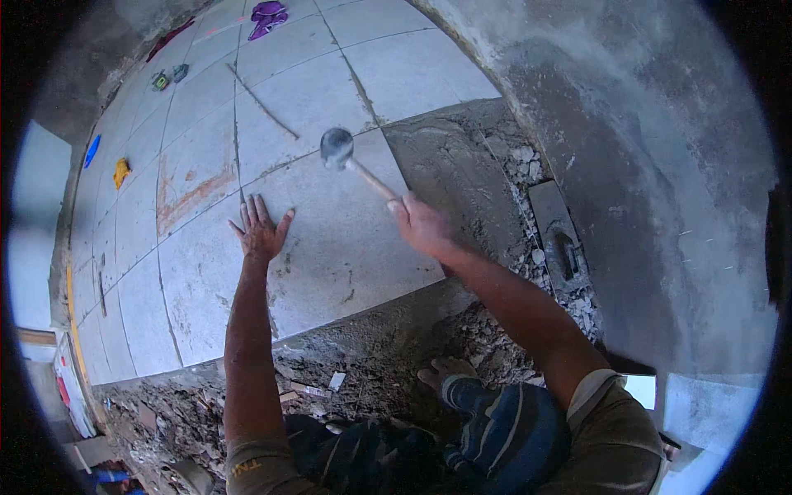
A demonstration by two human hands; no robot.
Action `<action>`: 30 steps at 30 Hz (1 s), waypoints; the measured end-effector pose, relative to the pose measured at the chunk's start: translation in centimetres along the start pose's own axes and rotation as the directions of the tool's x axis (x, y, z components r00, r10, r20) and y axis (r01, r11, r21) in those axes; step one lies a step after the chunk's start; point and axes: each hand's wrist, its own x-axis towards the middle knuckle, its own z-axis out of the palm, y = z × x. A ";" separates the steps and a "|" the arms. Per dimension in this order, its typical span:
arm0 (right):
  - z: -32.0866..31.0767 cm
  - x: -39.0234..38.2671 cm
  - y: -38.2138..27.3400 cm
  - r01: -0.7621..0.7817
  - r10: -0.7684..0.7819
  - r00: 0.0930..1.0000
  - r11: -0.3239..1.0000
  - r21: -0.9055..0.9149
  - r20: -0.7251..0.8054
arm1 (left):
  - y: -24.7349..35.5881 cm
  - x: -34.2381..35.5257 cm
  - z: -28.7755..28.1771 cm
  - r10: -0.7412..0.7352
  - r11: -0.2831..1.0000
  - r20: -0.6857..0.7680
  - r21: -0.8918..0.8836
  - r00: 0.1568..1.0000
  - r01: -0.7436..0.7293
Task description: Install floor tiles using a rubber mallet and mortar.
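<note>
My right hand (pixel 422 224) grips the wooden handle of a rubber mallet (pixel 337 148), whose dark, dusty head is over the far edge of a large pale floor tile (pixel 355 239). Whether the head touches the tile I cannot tell. Flat on the seam between this tile and its left neighbour rests my left hand (pixel 262 231), fingers spread, holding nothing. Wet grey mortar (pixel 454 165) spreads along the tile's right side and below its near edge.
Rubble and a flat trowel (pixel 559 239) lie along the right wall (pixel 652 165). A thin stick (pixel 262 106), a yellow cloth (pixel 121 172), a blue object (pixel 91 152), small green tools (pixel 160 81) and a purple cloth (pixel 266 18) lie on the laid tiles. Rough debris (pixel 190 421) covers the near ground.
</note>
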 end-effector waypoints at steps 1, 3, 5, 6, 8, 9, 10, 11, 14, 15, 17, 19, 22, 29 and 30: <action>-1.0 0.5 -0.2 -0.021 0.021 1.000 0.999 -0.025 -0.010 | -0.9 -0.3 0.1 -0.009 1.000 0.005 0.001 1.000 0.009; -2.8 2.0 1.9 -0.052 0.050 0.998 0.996 -0.066 -0.031 | -0.7 -0.2 0.1 -0.013 1.000 0.006 -0.004 1.000 0.013; -4.0 3.7 6.2 -0.208 0.188 0.971 0.969 -0.133 -0.147 | 0.9 0.0 -0.5 -0.005 1.000 0.032 -0.015 0.999 0.006; -4.9 4.6 7.2 -0.241 0.211 0.961 0.957 -0.162 -0.181 | 0.6 0.0 -0.7 -0.013 1.000 0.047 -0.008 0.999 0.014; -7.2 6.1 9.1 -0.279 0.229 0.935 0.947 -0.160 -0.272 | 0.4 -0.1 -0.8 -0.029 1.000 0.063 -0.004 0.998 0.029; -8.3 6.9 9.5 -0.278 0.226 0.919 0.952 -0.126 -0.322 | 0.1 -0.2 -0.8 -0.029 1.000 0.055 0.011 0.998 0.029; -9.4 7.9 9.7 -0.242 0.190 0.907 0.966 -0.095 -0.376 | -0.1 -0.3 -0.9 -0.030 0.999 0.046 0.027 0.999 0.029; -10.6 8.7 9.8 -0.219 0.169 0.886 0.973 -0.069 -0.431 | 0.3 -0.1 -0.8 -0.028 0.999 0.054 0.026 0.998 0.027; -12.5 11.9 9.2 -0.065 0.050 0.802 0.998 -0.004 -0.596 | 0.5 -0.2 -0.8 -0.024 1.000 0.068 0.014 0.997 0.023; -12.2 12.8 9.0 -0.067 0.053 0.803 0.998 -0.002 -0.593 | 0.4 -0.3 -0.8 -0.021 1.000 0.051 0.008 0.998 0.021; -10.8 14.7 9.6 -0.147 0.115 0.771 0.989 0.001 -0.626 | 0.2 -0.3 -0.6 -0.021 1.000 0.034 0.003 0.999 0.021; -9.5 15.7 13.3 -0.270 0.184 0.836 0.958 -0.094 -0.516 | 0.8 0.3 -0.1 0.005 1.000 -0.008 0.003 1.000 -0.005; -7.8 16.5 13.4 -0.389 0.312 0.858 0.914 -0.120 -0.408 | 0.2 0.0 0.2 -0.005 1.000 -0.022 0.013 1.000 0.005; -11.2 17.5 15.4 -0.281 0.215 0.883 0.954 -0.103 -0.418 | 0.3 0.3 0.0 -0.006 1.000 0.033 0.007 0.999 0.006; -11.8 17.6 15.7 -0.284 0.189 0.861 0.949 -0.139 -0.472 | 0.2 0.3 0.1 -0.013 1.000 0.034 0.008 0.999 0.013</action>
